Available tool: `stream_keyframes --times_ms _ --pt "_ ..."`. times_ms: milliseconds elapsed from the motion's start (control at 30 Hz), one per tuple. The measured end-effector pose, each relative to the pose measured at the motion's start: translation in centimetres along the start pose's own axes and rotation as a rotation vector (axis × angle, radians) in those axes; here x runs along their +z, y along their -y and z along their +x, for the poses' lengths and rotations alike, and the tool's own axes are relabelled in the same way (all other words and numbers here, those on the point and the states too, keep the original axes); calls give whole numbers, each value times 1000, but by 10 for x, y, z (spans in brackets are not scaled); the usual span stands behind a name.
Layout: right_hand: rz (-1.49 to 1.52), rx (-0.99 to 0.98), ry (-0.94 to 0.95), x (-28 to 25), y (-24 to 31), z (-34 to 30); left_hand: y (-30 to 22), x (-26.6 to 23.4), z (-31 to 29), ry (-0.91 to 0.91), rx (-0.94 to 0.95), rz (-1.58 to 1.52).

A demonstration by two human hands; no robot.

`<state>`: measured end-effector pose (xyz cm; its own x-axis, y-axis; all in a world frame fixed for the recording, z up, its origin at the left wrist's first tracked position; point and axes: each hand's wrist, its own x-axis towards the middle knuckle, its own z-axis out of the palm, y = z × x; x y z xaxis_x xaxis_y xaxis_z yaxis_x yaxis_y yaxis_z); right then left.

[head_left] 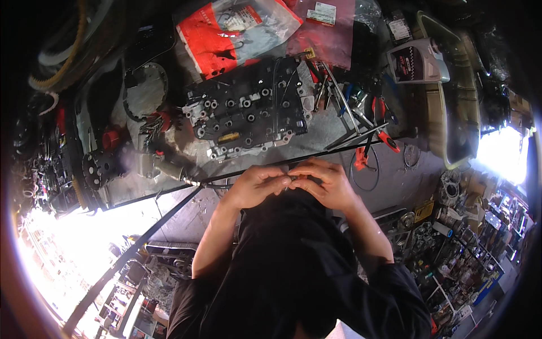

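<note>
My left hand [261, 186] and my right hand [323, 183] meet in front of my body, just off the near edge of the workbench [226, 165]. Fingertips of both are pinched together around a small, thin piece that is too small to name. Beyond them on the bench lies a black and silver valve body [248, 107] from a gearbox, with round bores and a brass-coloured cylinder [228, 137] near its front. Neither hand touches it.
Right of the valve body lie several pliers and screwdrivers [350, 110]. Behind it are a red and clear plastic bag [237, 34] and a pink bag [322, 39]. A grey oil jug [418, 61] stands beside a long metal pan [437, 124]. A ring gasket [145, 90] lies left.
</note>
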<state>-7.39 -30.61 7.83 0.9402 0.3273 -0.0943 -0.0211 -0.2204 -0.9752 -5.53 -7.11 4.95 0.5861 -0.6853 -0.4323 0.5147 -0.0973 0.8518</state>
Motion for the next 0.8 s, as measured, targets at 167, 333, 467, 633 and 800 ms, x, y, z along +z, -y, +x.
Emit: stream_keyframes --times_ms 167,333,467,633,800 --pt "-37 75 -115 -5 -11 5 8 -1 5 -124 -116 -106" --pt "-33 138 -227 -22 -13 6 16 -9 -9 -176 70 -173" --pt "-51 54 -267 -27 -19 11 20 -23 -21 -208 95 -165" --pt "-108 -14 -340 -12 -11 18 15 -34 -33 -268 91 -136" --pt "-392 -224 -376 7 -8 35 14 -38 -46 -309 64 -163"
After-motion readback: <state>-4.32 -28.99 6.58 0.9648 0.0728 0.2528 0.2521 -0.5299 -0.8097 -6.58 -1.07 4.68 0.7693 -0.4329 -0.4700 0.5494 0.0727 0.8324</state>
